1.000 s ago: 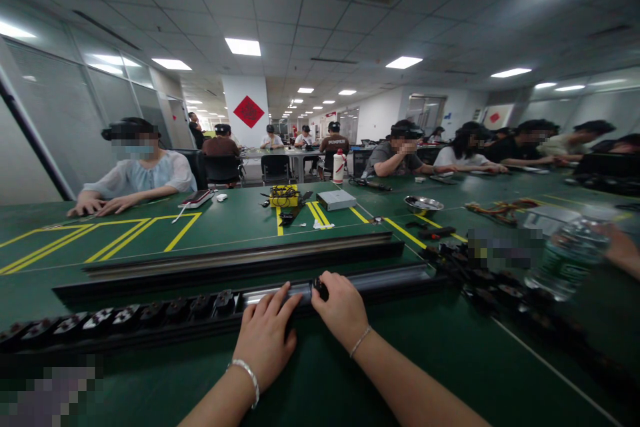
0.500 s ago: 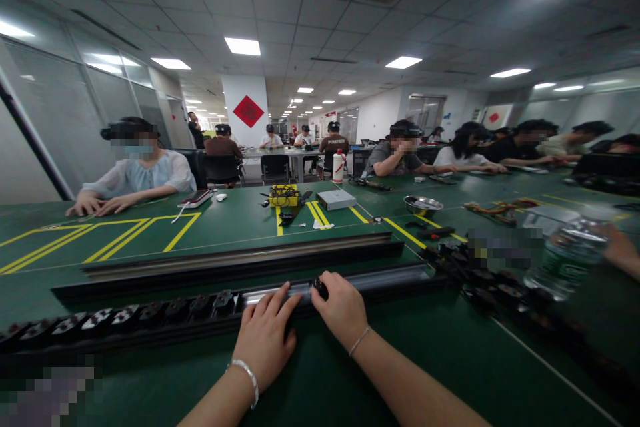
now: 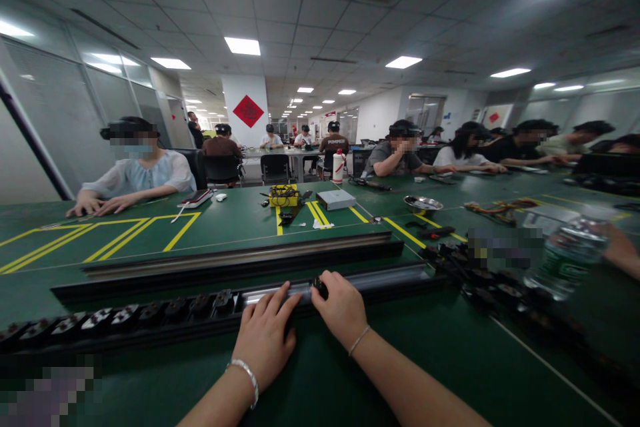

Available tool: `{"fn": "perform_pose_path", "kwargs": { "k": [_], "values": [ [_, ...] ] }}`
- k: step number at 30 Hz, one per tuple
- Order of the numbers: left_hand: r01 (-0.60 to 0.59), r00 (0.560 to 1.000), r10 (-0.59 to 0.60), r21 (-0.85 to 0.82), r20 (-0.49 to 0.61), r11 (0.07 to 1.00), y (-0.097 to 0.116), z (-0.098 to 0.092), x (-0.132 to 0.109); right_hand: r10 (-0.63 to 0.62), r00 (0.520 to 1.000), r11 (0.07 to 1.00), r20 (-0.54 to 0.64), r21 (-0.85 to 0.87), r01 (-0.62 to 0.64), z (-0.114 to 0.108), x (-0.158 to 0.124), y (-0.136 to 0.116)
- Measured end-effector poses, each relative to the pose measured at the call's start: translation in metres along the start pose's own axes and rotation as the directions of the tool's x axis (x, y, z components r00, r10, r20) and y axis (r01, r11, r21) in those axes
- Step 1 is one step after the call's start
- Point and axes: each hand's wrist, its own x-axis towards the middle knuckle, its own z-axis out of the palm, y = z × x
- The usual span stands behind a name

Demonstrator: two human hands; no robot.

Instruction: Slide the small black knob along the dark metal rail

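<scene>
A long black rail (image 3: 390, 282) with a shiny inner channel lies across the table before me. Several black modules (image 3: 125, 315) with light and reddish parts sit in a row along its left stretch. My left hand (image 3: 263, 337) rests on the rail just right of that row, palm down with its fingers apart. Pinched in my right hand (image 3: 345, 312), between thumb and fingers, is a small black module (image 3: 320, 288) at the rail's channel. My fingers hide part of it, and I cannot tell whether it is seated in the channel.
A second long rail (image 3: 250, 256) lies just behind. To the right are a pile of black modules (image 3: 505, 290) and a water bottle (image 3: 570, 257). Farther back are a metal bowl (image 3: 423, 203), a grey box (image 3: 336, 199) and a yellow box (image 3: 283, 196). Several people sit around the table.
</scene>
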Motion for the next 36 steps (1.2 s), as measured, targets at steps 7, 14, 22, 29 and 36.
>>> {"fn": "perform_pose_path", "kwargs": {
  "k": [7,14,22,29,36],
  "values": [
    [0.006,1.000,-0.006,-0.002,0.023,1.000,0.0010,-0.0018,0.0009,0.005,1.000,1.000,0.003,0.000,-0.005,-0.0001,0.0007,-0.0009],
    [0.016,0.999,-0.016,0.005,0.042,1.000,0.0015,-0.0036,0.0009,0.002,1.000,1.000,0.009,-0.003,-0.002,-0.0022,0.0006,-0.0015],
    [0.010,0.999,-0.010,0.013,0.038,1.000,0.0018,-0.0037,0.0005,0.014,1.000,0.999,0.004,-0.030,-0.014,0.0015,0.0004,-0.0008],
    [0.014,0.999,-0.014,0.000,0.036,1.000,0.0018,-0.0025,0.0006,0.003,1.000,1.000,0.013,-0.010,-0.003,0.0013,0.0005,0.0003],
    [0.004,1.000,-0.004,-0.005,0.002,1.000,-0.0003,0.0009,0.0009,0.003,1.000,1.000,0.014,0.008,-0.003,0.0011,0.0005,0.0001]
  ]
}}
